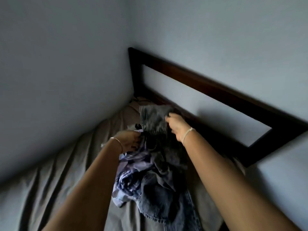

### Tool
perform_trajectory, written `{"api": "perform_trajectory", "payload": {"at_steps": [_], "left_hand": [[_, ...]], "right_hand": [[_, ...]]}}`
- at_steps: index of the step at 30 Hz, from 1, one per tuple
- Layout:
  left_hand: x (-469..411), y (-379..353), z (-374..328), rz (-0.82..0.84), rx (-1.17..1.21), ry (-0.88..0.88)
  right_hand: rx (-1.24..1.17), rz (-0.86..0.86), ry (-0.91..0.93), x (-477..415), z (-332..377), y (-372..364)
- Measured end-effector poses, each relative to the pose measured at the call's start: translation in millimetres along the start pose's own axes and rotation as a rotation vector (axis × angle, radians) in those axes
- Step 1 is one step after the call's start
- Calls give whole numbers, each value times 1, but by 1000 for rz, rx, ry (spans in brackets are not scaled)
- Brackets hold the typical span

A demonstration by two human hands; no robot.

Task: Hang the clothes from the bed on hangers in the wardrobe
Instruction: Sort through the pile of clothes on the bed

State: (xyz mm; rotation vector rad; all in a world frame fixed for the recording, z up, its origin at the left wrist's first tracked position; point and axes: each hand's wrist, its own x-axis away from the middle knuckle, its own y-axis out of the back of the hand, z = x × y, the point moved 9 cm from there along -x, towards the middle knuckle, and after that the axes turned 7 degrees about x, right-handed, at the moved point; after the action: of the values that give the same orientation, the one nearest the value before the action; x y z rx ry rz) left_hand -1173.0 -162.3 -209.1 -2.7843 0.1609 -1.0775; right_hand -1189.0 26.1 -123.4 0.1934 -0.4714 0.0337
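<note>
A heap of clothes lies on the bed (55, 184) near the headboard. On top is a dark grey denim garment (154, 121), lifted at its upper end. My right hand (177, 126) grips its upper right edge. My left hand (129, 139) grips its lower left part, fingers curled into the cloth. Under it lie a purple-and-white patterned garment (128, 177) and blue jeans (160, 202). No hanger or wardrobe is in view.
A dark wooden headboard frame (216, 88) runs along the wall behind the heap. The bed has a wrinkled grey-beige sheet and sits in a corner, with a plain wall (58, 64) on the left. A pillow (206, 197) lies under my right arm.
</note>
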Motion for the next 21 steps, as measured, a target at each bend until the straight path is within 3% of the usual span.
{"api": "perform_trajectory", "payload": {"at_steps": [2, 6, 12, 21], "left_hand": [[10, -4, 27, -22, -26, 82], [22, -17, 45, -40, 51, 73], [60, -40, 44, -73, 19, 20], [185, -91, 50, 114, 72, -165]], "right_hand": [[59, 45, -119, 4, -47, -8], [102, 37, -183, 17, -89, -16], [113, 5, -149, 66, -81, -18], [-40, -107, -43, 198, -79, -4]]}}
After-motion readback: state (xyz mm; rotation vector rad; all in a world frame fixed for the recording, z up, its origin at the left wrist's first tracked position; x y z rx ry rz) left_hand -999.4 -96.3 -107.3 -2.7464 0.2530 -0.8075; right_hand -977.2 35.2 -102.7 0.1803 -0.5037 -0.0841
